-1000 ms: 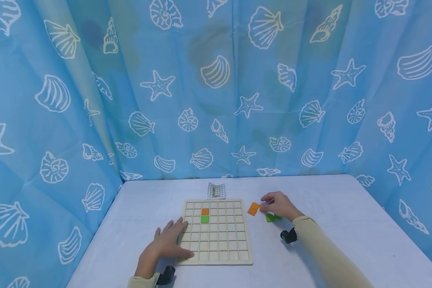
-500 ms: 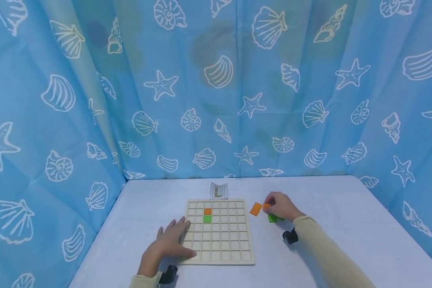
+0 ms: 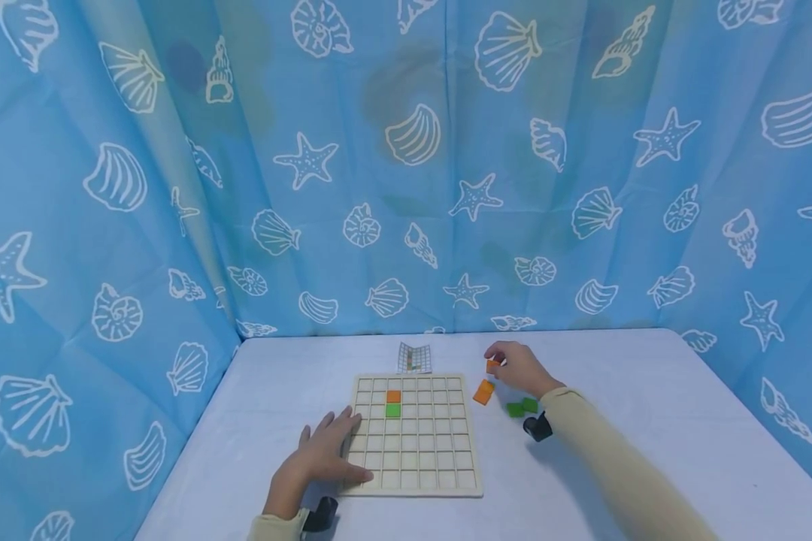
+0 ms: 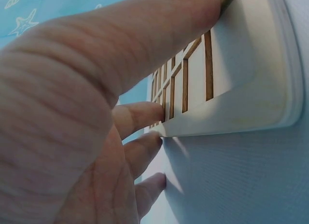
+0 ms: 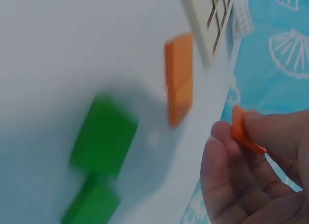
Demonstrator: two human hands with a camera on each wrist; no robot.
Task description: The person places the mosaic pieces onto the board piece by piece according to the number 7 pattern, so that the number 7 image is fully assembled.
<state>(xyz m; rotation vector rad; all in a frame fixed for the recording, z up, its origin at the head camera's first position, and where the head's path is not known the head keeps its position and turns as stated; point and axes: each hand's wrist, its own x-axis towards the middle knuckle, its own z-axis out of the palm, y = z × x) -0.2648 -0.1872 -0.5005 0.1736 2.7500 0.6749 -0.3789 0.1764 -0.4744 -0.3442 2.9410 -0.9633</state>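
My right hand (image 3: pixel 519 368) pinches a small orange tile (image 3: pixel 492 366) between thumb and fingertips, lifted clear of the table (image 3: pixel 649 421) just beyond the far right corner of the wooden grid board (image 3: pixel 416 434). In the right wrist view the tile (image 5: pixel 244 130) sits edge-on in that pinch, well above the loose pieces. My left hand (image 3: pixel 321 458) lies flat and relaxed, fingers spread on the board's near left corner, holding nothing; the left wrist view shows my thumb lying across the frame and my fingertips (image 4: pixel 145 115) against its edge.

As I judge it, the work is only just begun. Two cells are filled: an orange square (image 3: pixel 394 396) with a green square (image 3: pixel 393 410) directly on its near side, both in the far left part of the grid. Every other cell looks bare. Left on the table to the right of the board are an orange piece (image 3: pixel 483 391) and two green pieces (image 3: pixel 522 408), near each other. A small printed grid card (image 3: pixel 414 358) stands just past the board's far edge.

The table is covered in pale bluish-white cloth. Around it on the far side and both flanks hangs a blue curtain (image 3: pixel 406 165) printed with white shells and starfish.
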